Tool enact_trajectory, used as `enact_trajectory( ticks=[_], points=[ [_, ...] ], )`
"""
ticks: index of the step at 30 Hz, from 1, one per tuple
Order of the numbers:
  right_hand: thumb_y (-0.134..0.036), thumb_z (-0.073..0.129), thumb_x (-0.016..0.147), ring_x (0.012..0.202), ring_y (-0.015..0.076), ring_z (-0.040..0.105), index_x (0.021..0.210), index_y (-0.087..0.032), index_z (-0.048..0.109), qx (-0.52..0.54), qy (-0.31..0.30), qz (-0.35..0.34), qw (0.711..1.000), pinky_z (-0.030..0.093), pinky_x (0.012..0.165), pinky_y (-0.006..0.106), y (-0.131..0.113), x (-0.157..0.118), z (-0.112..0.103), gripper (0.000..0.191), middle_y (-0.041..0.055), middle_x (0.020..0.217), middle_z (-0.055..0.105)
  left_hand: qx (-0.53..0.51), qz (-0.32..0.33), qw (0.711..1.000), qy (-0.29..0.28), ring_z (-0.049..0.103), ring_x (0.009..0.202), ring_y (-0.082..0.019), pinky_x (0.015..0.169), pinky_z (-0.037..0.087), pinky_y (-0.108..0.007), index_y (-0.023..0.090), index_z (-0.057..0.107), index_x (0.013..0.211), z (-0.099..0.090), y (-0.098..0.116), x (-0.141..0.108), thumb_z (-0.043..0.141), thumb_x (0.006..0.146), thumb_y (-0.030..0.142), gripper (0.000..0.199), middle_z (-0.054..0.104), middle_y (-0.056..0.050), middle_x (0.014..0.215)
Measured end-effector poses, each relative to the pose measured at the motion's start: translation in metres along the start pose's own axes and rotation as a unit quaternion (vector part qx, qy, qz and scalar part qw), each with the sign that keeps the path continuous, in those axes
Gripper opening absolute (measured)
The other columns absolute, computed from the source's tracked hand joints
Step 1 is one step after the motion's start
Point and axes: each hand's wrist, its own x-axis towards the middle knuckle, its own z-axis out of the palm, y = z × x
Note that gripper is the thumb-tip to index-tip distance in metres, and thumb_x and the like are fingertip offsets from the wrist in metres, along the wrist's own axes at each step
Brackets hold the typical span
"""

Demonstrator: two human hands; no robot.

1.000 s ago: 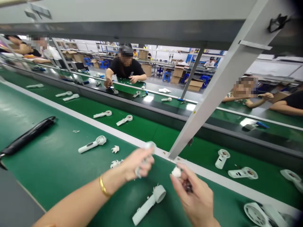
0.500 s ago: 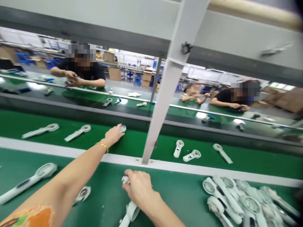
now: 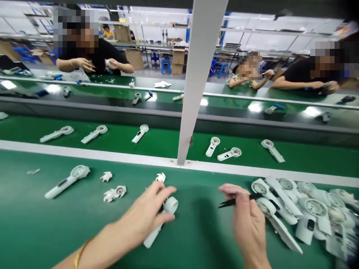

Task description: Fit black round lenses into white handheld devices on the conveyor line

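Observation:
My left hand reaches over a pale handheld fan housing on the green bench, fingers spread and curved above it. Whether they touch it I cannot tell. Just beyond its fingers lies a small white fan impeller. My right hand is closed around black tweezers, their tips pointing left, just left of a heap of pale fan housings. To the left of my left hand are more white impellers and another fan housing.
A white rail separates the bench from a green conveyor belt carrying several spaced fan housings. A grey upright post rises from the rail. Across the line, co-workers in dark tops handle small parts.
My left hand has let go of a fan housing on the belt and come back to the bench. My right hand has left a white impeller, moved right and now holds tweezers.

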Motion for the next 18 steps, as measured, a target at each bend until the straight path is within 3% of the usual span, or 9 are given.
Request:
enact_trajectory(
  ticks=[2,4,8,12,15,18],
  points=[
    [-0.048,0.042,0.091,0.084,0.0175,0.054,0.079,-0.018,0.065,-0.033,0.021,0.026,0.999,0.045,0.070,0.026,0.006,-0.007,-0.011,0.039,0.0070,0.096,0.059,0.008,-0.018,1.000,-0.022,0.057,0.092,-0.020,0.079,0.050,-0.032,0.032,0.036,0.133,0.028,0.012,-0.017,0.066,0.074,0.017,0.068,0.046,-0.006,0.115],
    [-0.050,0.045,0.089,0.077,0.0161,0.053,0.079,-0.018,0.066,-0.033,0.010,0.067,0.997,0.046,0.062,0.024,0.011,-0.014,-0.017,0.039,0.0061,0.089,0.056,0.005,-0.037,0.999,-0.011,0.057,0.088,-0.019,0.077,0.051,-0.033,0.032,0.030,0.136,0.044,0.014,-0.021,0.059,0.076,0.010,0.070,0.045,-0.006,0.114],
    [-0.043,0.050,0.089,0.053,0.0096,0.049,0.085,-0.017,0.065,0.097,0.006,0.081,0.992,0.043,0.044,0.023,0.016,-0.026,-0.020,0.030,0.0045,0.083,0.055,-0.075,-0.044,0.996,-0.014,0.056,0.098,-0.020,0.087,0.048,-0.037,0.033,0.031,0.135,0.042,0.014,-0.011,0.043,0.089,0.017,0.051,0.049,-0.005,0.118],
    [-0.029,0.059,0.085,0.068,0.0182,0.063,0.082,-0.016,0.066,0.138,0.019,0.028,0.990,0.057,0.055,0.032,0.017,-0.033,-0.018,0.015,0.0088,0.096,0.060,-0.123,-0.035,0.991,-0.048,0.051,0.112,-0.023,0.095,0.044,-0.040,0.036,0.029,0.136,0.036,0.029,0.002,0.042,0.092,0.027,0.047,0.051,-0.003,0.125],
    [-0.022,0.060,0.083,0.072,0.0206,0.065,0.084,-0.017,0.067,0.117,0.009,-0.023,0.993,0.059,0.058,0.034,0.017,-0.039,-0.017,0.008,0.0080,0.090,0.064,-0.090,-0.014,0.995,-0.051,0.057,0.102,-0.023,0.089,0.047,-0.040,0.034,0.031,0.136,0.044,0.036,0.013,0.045,0.090,0.026,0.048,0.048,-0.004,0.124],
    [-0.022,0.057,0.085,0.072,0.0202,0.066,0.085,-0.017,0.068,0.048,-0.020,-0.025,0.998,0.060,0.061,0.032,0.018,-0.045,-0.016,0.011,0.0080,0.085,0.066,-0.026,-0.003,0.998,-0.052,0.063,0.083,-0.021,0.078,0.051,-0.037,0.030,0.037,0.132,0.053,0.039,0.024,0.051,0.087,0.026,0.048,0.044,-0.007,0.125]
  ],
)
